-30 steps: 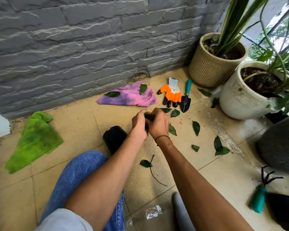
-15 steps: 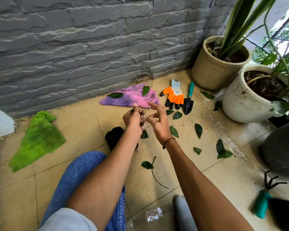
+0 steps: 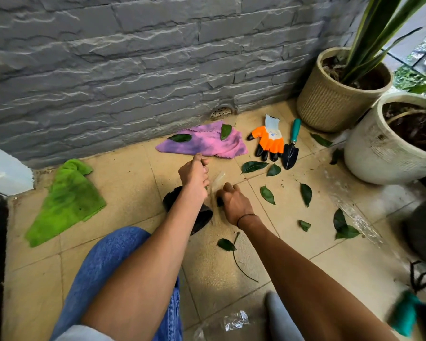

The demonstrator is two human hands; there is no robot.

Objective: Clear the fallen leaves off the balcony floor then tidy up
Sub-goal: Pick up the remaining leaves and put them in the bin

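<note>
We count about ten dark green fallen leaves (image 3: pixel 267 194) on the beige tiled floor (image 3: pixel 123 183), two more on the crumpled purple cloth (image 3: pixel 202 143). Our left hand (image 3: pixel 194 172) and right hand (image 3: pixel 235 203) are curled; contents too blurred to tell. Bare tile lies between the crumpled green cloth (image 3: pixel 64 203) and black plastic pot (image 3: pixel 197 217).

Glossy leaves (image 3: pixel 253 166) – rough stone wall (image 3: pixel 133 57), matt tiles (image 3: pixel 123 183), fuzzy cloths (image 3: pixel 64 203).
</note>
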